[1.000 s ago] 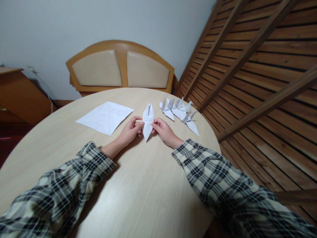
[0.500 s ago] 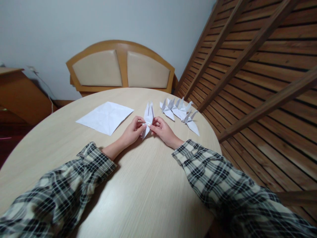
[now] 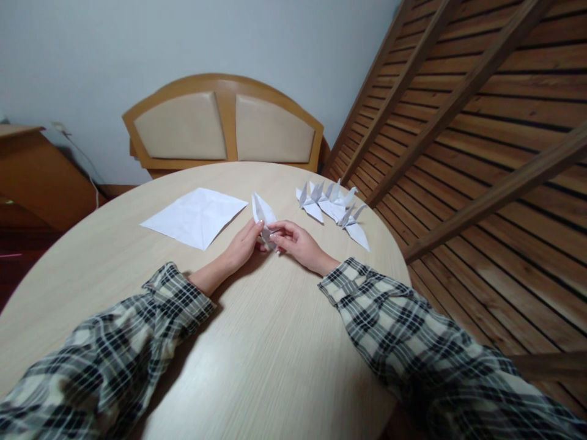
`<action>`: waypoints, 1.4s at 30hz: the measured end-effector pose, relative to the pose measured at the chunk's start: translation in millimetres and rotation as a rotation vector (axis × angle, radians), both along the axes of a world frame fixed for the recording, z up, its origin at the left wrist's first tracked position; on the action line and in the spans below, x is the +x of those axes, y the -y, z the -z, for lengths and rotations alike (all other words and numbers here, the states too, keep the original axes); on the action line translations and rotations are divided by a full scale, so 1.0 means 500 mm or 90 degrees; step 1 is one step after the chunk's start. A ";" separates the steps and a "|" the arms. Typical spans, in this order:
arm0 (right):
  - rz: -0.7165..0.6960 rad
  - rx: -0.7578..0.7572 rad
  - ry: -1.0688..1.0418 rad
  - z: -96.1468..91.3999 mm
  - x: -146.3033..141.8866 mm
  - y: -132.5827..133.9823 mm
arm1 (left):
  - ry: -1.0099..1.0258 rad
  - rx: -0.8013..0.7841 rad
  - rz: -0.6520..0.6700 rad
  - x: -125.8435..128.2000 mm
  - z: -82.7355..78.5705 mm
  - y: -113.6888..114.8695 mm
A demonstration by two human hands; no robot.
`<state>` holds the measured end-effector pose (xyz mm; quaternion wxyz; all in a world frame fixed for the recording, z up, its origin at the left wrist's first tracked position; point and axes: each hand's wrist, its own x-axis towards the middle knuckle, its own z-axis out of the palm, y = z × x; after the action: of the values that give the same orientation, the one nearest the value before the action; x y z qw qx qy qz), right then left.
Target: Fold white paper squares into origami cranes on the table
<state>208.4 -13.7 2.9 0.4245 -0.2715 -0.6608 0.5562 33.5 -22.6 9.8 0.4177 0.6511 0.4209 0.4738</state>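
Observation:
Between my hands is a partly folded white origami paper (image 3: 264, 209), its long pointed end tilted up and toward the far left. My left hand (image 3: 246, 243) grips its lower left side, thumb on top. From the right, my right hand (image 3: 296, 243) pinches the near part of the paper with its fingertips. The fingers hide the lower folds. A creased white paper sheet (image 3: 196, 218) lies flat to the left of my hands. To the right stand several folded paper cranes (image 3: 334, 208) in a loose cluster.
All the paper rests on a round, pale wooden table (image 3: 257, 354). Past its far edge is a headboard (image 3: 224, 116) with cream panels against the wall. A slatted wooden partition (image 3: 477, 153) slopes along the right side. A brown cabinet (image 3: 41, 177) stands at the far left.
The origami paper has turned, its points now leaning left instead of straight away from me. My right fingers have shifted left and over its near part. The sheet and the cranes have stayed put.

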 end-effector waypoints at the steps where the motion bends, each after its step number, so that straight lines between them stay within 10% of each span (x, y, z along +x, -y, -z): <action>1: -0.004 0.002 0.009 -0.001 -0.001 0.001 | 0.014 -0.009 0.007 0.001 0.002 0.000; 42: 0.139 0.087 0.047 0.009 0.005 -0.012 | -0.022 -0.021 0.117 0.003 -0.010 0.005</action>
<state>210.9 -7.9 -1.7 0.4757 -0.3327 -0.6786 0.4499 35.2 -25.0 14.7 0.4628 0.6882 0.3744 0.4148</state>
